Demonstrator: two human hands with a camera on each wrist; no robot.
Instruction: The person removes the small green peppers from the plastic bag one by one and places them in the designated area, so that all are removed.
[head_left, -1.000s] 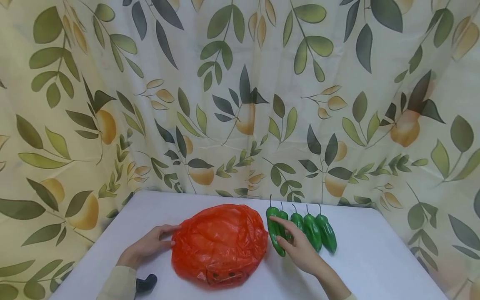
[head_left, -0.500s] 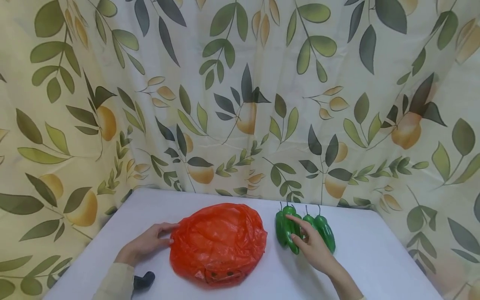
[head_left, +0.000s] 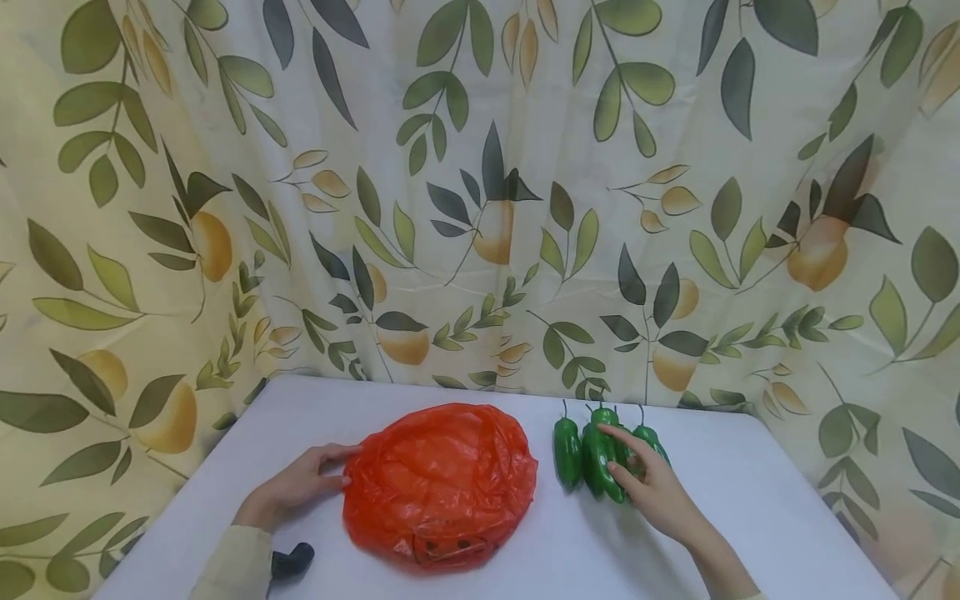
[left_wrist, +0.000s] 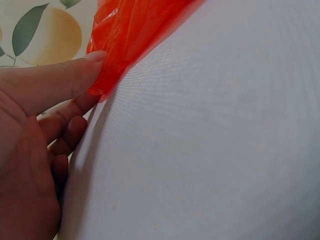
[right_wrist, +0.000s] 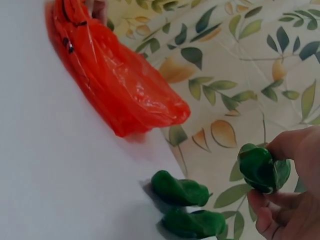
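Note:
My left hand (head_left: pixel 296 486) pinches the left edge of a red plastic bag (head_left: pixel 442 492) between thumb and fingers. Close up, the left wrist view shows the thumb (left_wrist: pixel 75 77) on the bag's crumpled edge (left_wrist: pixel 112 60). With thumb and fingers my right hand (head_left: pixel 660 492) holds a glossy green pepper (head_left: pixel 598 454), stem up and away, above the other peppers. That held pepper (right_wrist: pixel 257 167) appears raised off the table in the right wrist view. One green pepper (head_left: pixel 567 454) lies just left of it; others are partly hidden behind it and the hand.
A white-covered table (head_left: pixel 525 550) carries everything. Behind it hangs a leaf-and-fruit patterned curtain (head_left: pixel 480 208). A small black object (head_left: pixel 292 561) lies beside the left sleeve. Two peppers on the table, a nearer pepper (right_wrist: pixel 192 223) and a farther pepper (right_wrist: pixel 180 189), show in the right wrist view.
My right hand has moved to the right with the green pepper, from the left end of the row to above its middle. The left hand and red bag stay in place.

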